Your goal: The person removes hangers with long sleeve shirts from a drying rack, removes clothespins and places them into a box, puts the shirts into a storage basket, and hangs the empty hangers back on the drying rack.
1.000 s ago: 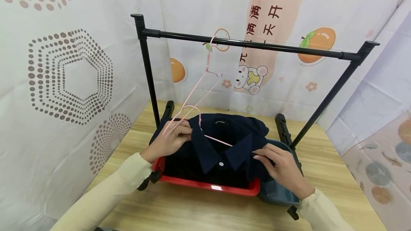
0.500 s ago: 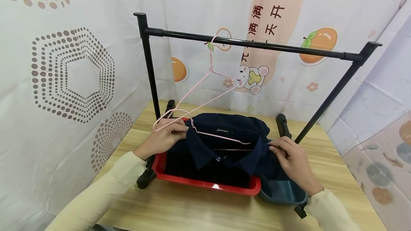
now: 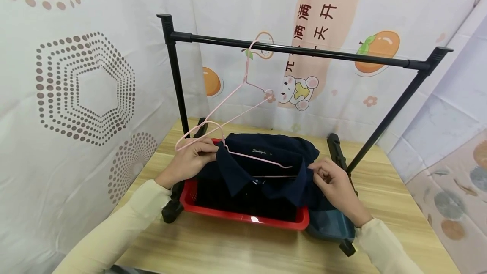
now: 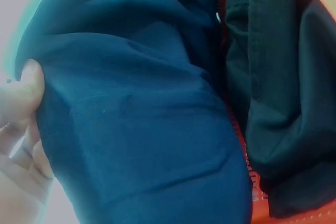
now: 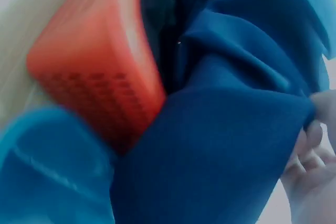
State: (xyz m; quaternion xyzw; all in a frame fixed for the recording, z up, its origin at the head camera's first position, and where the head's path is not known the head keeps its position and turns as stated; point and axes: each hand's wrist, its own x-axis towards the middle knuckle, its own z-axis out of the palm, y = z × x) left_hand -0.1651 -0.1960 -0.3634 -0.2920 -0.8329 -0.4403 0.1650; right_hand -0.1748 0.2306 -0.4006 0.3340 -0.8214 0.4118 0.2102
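Observation:
A navy collared shirt (image 3: 262,143) lies over the red basket (image 3: 243,217), its collar spread. Inside the collar sits a pink hanger (image 3: 258,158), with its hook standing out by the left side of the neck. My left hand (image 3: 192,157) pinches the shirt at its left shoulder, beside that hook. At the other shoulder my right hand (image 3: 335,181) pinches the cloth; the right wrist view shows thumb and fingers on the fabric's edge. A second pink hanger (image 3: 228,96) hangs from the rack's bar, its lower end in front of my left hand.
A black garment rack (image 3: 304,51) stands over the basket. Beside the basket is a dark blue-green bin (image 3: 331,225), partly under the shirt. Dark clothing (image 4: 283,93) lies in the basket. All stand on a wood-grain table (image 3: 228,248), with printed curtains behind.
The collar has been drawn wider, and the hanger in it shows more. My left hand has moved slightly left; my right hand went right, then a little back. The hanging hanger has turned.

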